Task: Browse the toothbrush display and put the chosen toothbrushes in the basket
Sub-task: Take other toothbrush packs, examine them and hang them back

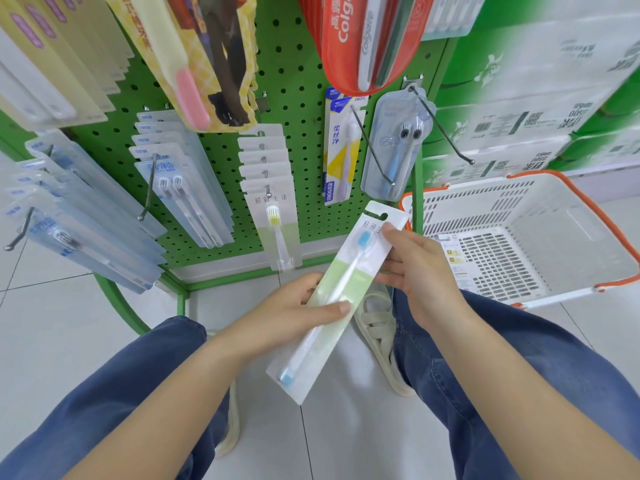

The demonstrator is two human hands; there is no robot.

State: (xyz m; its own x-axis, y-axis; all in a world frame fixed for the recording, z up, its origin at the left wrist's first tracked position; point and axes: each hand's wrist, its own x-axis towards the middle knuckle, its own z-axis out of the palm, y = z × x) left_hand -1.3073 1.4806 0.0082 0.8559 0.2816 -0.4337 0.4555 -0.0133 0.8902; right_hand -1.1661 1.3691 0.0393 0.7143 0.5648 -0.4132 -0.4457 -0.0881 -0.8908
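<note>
Toothbrush pack (341, 289) at the centre of the frame — a long white and pale green card with a blue-headed brush under clear plastic — lies slanted between both hands. The left hand (294, 315) grips its lower half, thumb pressed across the front and fingers curled behind; the right hand (410, 268) pinches the upper edge near the hang hole. Right of centre, the white basket (540, 202) with orange handles sits on the floor tiles, just beside the green pegboard display (294, 105), and holds a flat pack (lying against its near-left corner) (453, 258). More packs of the same kind (273, 209) hang on a hook at mid-frame, a red Colgate pack (360, 39) hangs above — blue jeans fill the bottom.
</note>
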